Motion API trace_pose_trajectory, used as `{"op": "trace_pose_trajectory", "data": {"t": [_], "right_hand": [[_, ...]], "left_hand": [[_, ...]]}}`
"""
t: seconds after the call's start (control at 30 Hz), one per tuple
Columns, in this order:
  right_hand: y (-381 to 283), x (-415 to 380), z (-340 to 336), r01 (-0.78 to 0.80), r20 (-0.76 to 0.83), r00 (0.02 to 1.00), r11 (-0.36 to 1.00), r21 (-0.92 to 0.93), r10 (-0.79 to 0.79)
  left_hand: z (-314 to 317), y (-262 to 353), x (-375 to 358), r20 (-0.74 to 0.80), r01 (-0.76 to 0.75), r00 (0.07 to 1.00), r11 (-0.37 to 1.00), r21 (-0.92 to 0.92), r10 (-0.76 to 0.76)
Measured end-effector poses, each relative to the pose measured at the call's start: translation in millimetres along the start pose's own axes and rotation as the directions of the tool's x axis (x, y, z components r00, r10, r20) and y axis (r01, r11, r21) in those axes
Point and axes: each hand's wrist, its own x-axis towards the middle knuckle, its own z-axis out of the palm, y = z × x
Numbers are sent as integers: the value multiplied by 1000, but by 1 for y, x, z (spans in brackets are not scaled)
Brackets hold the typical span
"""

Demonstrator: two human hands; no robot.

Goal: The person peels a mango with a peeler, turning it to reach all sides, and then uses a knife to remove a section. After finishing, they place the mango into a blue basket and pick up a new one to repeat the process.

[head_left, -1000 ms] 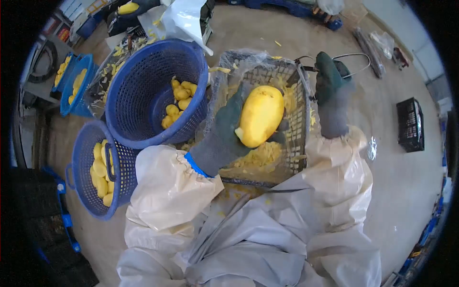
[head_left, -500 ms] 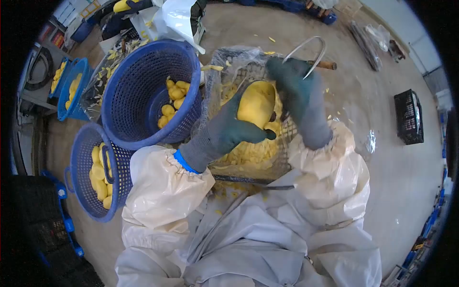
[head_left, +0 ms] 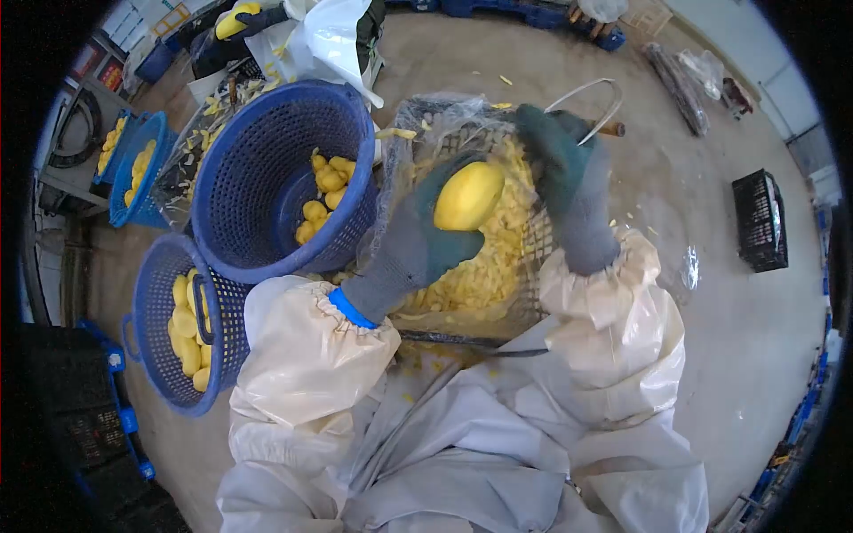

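Yellow fruit (head_left: pixel 469 196) in L hand (head_left: pixel 432 226), btwn both hands.
L hand cupped round it over crate (head_left: pixel 538 249) w/ peelings (head_left: pixel 489 271); R hand (head_left: pixel 558 158) nearby, gripping wire-looped tool (head_left: pixel 612 129).

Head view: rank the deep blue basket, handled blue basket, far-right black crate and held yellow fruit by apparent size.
1. Deep blue basket
2. Handled blue basket
3. Far-right black crate
4. Yellow fruit in the left hand, though nearness enlarges it
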Motion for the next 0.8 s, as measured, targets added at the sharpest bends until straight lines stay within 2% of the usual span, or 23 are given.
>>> {"op": "trace_pose_trajectory", "data": {"t": [0.03, 0.07, 0.1, 0.13, 0.17, 0.2, 0.23, 0.27, 0.3, 0.37, 0.43, 0.47, 0.5, 0.6, 0.67, 0.7, 0.77, 0.8], "right_hand": [[10, 13, -5, -48, -106, 993, 998, 34, 51], [19, 19, -16, 183, -116, 973, 975, -127, -198], [21, 21, -24, 396, -91, 896, 874, -282, -435], [23, 24, -28, 573, -19, 770, 703, -420, -638], [28, 20, -30, 620, 77, 760, 683, -385, -646], [23, 14, -28, 661, 172, 743, 668, -342, -647], [11, 5, -19, 725, 255, 682, 591, -353, -685], [-4, -6, -11, 422, 278, 886, 894, -148, -372], [-21, -18, -2, -3, 262, 965, 999, 36, -7], [7, -1, -3, 100, 111, 989, 994, -37, -95], [-8, 8, 0, -141, -194, 975, 974, -178, 106], [1, 11, -6, 83, -133, 985, 981, -177, -107], [0, 11, -9, 305, -71, 945, 938, -164, -320], [-12, -3, -14, 35, 166, 985, 996, 86, -48], [-20, -19, -3, 94, 268, 957, 993, 71, -110], [-16, -11, 0, -192, 164, 972, 970, 151, 167], [27, 28, -12, -37, -89, 995, 995, 90, 45], [25, 35, -17, 39, -211, 977, 998, 45, -29]], "left_hand": [[0, -3, -1, -14, -56, 998, 998, 22, 57], [1, -5, -1, -22, -115, 993, 992, 46, 116], [0, -5, 1, -21, -109, 994, 994, 22, 109], [-2, -5, 2, -28, -98, 995, 995, -6, 98], [-2, -7, 1, -47, -82, 996, 996, -38, 81], [-2, -7, 0, -83, -135, 987, 991, 22, 137], [-2, -6, 2, -109, -184, 975, 979, 85, 193], [-2, -5, 2, -125, -229, 961, 962, 150, 248], [0, -7, 1, -131, -230, 959, 961, 153, 251], [1, -12, 1, -142, -237, 955, 958, 162, 261], [-1, -13, 0, -124, -266, 950, 950, 164, 288], [-2, -12, 0, -112, -284, 946, 944, 168, 305], [-4, -9, 2, -96, -295, 945, 940, 173, 314], [-4, -1, -1, -98, -298, 941, 931, 208, 323], [-3, 3, -1, -88, -303, 937, 912, 278, 338], [-3, 1, -1, -88, -307, 937, 919, 249, 337], [-1, -3, -2, -98, -313, 937, 931, 190, 335], [-2, 1, -3, -86, -306, 942, 935, 177, 324]]}}
